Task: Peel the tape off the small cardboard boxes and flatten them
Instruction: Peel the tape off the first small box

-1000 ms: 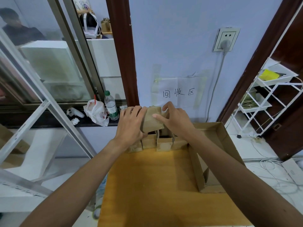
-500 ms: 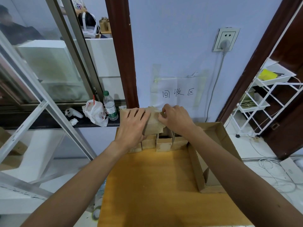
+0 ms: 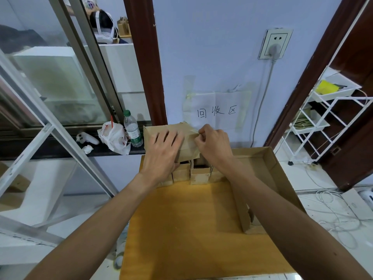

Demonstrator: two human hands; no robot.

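Glass panes and a metal window frame fill my far left, with a dark sill below them carrying a white controller (image 3: 87,138), a knotted white plastic bag (image 3: 114,136) and a green-capped water bottle (image 3: 132,129), standing upright just beside the bag. Moving right, my left hand (image 3: 164,153) lies flat with fingers spread over the front face of a small cardboard box (image 3: 171,131), pressing it and holding it up above the far edge of the yellow wooden surface (image 3: 181,229). Beneath it a row of more small cardboard boxes (image 3: 198,174) sits along that far edge, touching one another. My right hand (image 3: 215,144) meets the held box at its upper right corner, thumb and forefinger pinched on what looks like a strip of tape (image 3: 194,134) there; I cannot tell how much of it is lifted. Behind, a paper sign (image 3: 217,112) with handwritten characters is taped to the pale wall. Right of the boxes lies a shallow open cardboard tray (image 3: 268,158), partly under my right forearm. Farther right stand a wall socket (image 3: 275,43) and a white wire rack (image 3: 327,122).
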